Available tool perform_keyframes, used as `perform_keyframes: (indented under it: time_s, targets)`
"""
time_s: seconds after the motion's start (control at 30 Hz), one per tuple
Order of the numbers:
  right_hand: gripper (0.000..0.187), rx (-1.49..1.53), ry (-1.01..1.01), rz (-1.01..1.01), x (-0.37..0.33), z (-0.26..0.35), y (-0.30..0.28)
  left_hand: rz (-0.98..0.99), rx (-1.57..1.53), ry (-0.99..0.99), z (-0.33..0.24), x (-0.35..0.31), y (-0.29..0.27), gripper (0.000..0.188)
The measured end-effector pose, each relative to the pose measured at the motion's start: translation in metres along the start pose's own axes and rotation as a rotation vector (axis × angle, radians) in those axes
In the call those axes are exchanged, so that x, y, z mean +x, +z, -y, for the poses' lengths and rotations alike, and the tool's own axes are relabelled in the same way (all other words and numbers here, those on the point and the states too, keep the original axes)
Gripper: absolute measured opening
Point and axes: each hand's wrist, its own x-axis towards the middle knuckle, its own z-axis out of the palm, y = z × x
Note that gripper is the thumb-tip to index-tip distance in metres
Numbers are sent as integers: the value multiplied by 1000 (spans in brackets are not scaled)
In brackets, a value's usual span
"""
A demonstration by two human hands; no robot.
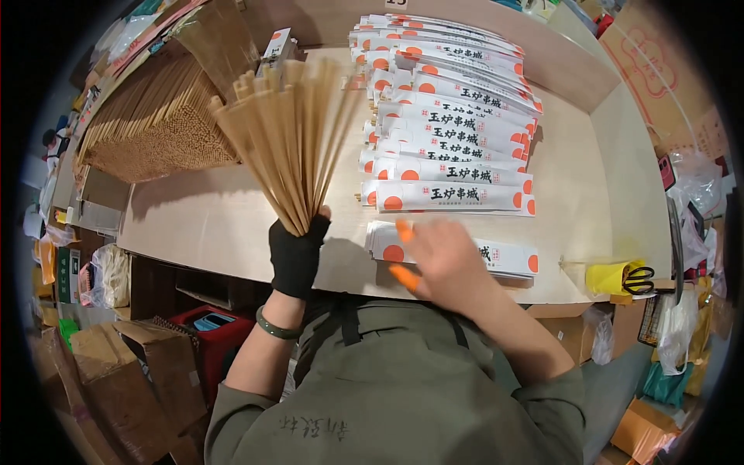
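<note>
My left hand (297, 256), in a black fingerless glove, is closed round the lower ends of a bundle of bamboo chopsticks (291, 143). Their upper ends fan out above the table. My right hand (443, 260) has orange covers on two fingertips and is slightly blurred. Its thumb and forefinger are spread apart over the left part of a stack of white paper chopstick sleeves (511, 260) with red dots. I see nothing held in it. Beyond it lie several rows of overlapping sleeves (457, 195), with stick ends poking out at the left of some.
A big pile of chopsticks (155, 132) stands at the table's far left, partly wrapped in brown paper. Raised boards edge the table (566, 178) at the back and right. Black-handled scissors (638, 280) sit by a yellow holder (608, 277) at the right. Cardboard boxes (139, 372) stand lower left.
</note>
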Motion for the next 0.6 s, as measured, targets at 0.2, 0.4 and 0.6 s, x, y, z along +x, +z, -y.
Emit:
perform_keyframes:
  time_s: [0.2,0.4,0.6]
  targets:
    - [14,52,-37,2,-37,-3,26,-62,39,-136,20,-12,-12,19]
    - [12,338,145,-104,-26,-15,16,-130,70,-26,33,-18,-37,13]
    - [16,823,694,-44,3,-25,-16,36,193,-37,8,-26,-66,18]
